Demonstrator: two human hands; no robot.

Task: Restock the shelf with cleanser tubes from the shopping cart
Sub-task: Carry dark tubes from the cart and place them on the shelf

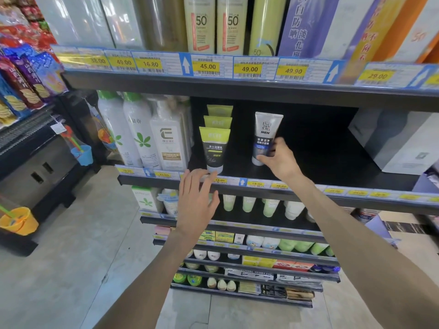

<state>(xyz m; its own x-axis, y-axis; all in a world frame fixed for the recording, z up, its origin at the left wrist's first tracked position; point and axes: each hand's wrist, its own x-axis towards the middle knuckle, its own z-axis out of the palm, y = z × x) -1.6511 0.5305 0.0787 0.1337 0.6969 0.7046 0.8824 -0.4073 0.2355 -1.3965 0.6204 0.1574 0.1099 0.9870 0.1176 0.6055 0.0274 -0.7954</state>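
Left hand (198, 198) nearest, fingers spread and relaxed, holding nothing, just in front of the shelf (308, 162) edge below the green-black MEN cleanser tube (215, 149). Right hand (280, 160) farther in, fingers pinching the silver MEN cleanser tube (267, 136), upright on the shelf, right of the green row.

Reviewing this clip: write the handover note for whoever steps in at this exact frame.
Right hand grips the grey-and-white MEN tube, which stands cap-down on the black shelf.
Left hand is open, holding nothing, fingertips near the cap of the front green tube.
Done: a row of three green tubes stands front to back; the grey tube stands to their right.
Left: let go of the grey tube and fill the bare shelf to its right. The cart is out of view, so remaining stock is unknown.
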